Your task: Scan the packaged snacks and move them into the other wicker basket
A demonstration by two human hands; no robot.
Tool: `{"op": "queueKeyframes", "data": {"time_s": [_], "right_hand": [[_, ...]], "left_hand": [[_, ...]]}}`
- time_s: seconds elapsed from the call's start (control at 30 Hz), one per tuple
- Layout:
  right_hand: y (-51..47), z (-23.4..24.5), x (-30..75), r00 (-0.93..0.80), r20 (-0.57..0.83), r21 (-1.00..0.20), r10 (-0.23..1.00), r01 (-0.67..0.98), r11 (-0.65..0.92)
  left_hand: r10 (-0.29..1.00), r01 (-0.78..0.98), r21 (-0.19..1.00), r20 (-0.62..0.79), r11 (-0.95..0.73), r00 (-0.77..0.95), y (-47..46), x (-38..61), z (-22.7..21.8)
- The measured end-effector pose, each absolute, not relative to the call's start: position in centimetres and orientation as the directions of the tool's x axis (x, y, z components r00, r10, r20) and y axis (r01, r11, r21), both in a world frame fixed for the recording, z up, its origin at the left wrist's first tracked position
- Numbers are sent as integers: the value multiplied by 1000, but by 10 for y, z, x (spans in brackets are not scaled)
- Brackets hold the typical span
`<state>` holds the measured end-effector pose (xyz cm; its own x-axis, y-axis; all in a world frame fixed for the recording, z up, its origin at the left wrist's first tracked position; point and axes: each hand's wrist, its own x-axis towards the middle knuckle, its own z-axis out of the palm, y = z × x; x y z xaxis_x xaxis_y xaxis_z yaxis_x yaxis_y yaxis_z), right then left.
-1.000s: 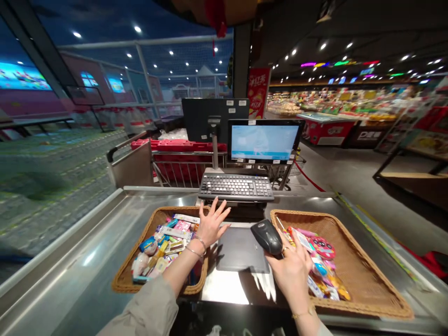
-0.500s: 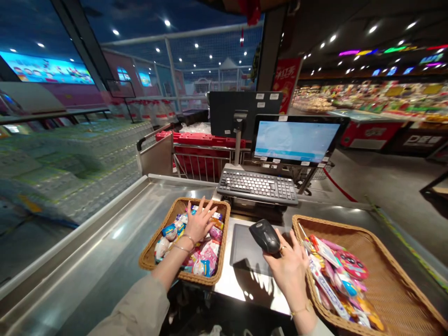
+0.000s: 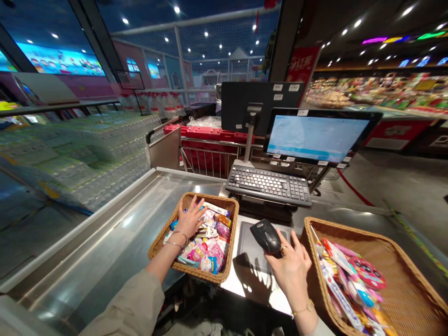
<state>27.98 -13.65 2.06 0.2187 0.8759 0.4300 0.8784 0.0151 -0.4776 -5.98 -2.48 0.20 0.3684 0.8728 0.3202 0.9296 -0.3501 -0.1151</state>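
My left hand [image 3: 190, 220] is open, fingers spread, over the upper left part of a small wicker basket [image 3: 234, 242]. Its fingers rest on or just above small packaged goods [image 3: 210, 247] in bright wrappers; contact is hard to tell. In my right hand [image 3: 291, 263] is a black handheld barcode scanner [image 3: 266, 236], gripped with its head pointing left, above a grey flat pad [image 3: 247, 245] on the counter. To the right of this hand stands a larger wicker basket [image 3: 406, 275] with colourful packets [image 3: 350, 280] heaped at its left side.
A black keyboard [image 3: 269, 183] and a lit screen [image 3: 317, 135] stand behind the scanner, with a second monitor [image 3: 261, 107] turned away. A metal counter [image 3: 119, 233] with a raised edge runs left. Carts [image 3: 210, 154] stand beyond.
The view has turned slightly, so most things sit shifted. My left hand has moved left across the small basket, uncovering more packets. My right hand still holds the scanner.
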Motion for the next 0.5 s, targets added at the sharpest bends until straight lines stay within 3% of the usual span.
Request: {"op": "queueKeyframes", "data": {"time_s": [0.5], "right_hand": [[-126,10,270,221,467,-474,856,880,31]], "left_hand": [[938,951,-162,190,-262,291,0,-113,-2]]}}
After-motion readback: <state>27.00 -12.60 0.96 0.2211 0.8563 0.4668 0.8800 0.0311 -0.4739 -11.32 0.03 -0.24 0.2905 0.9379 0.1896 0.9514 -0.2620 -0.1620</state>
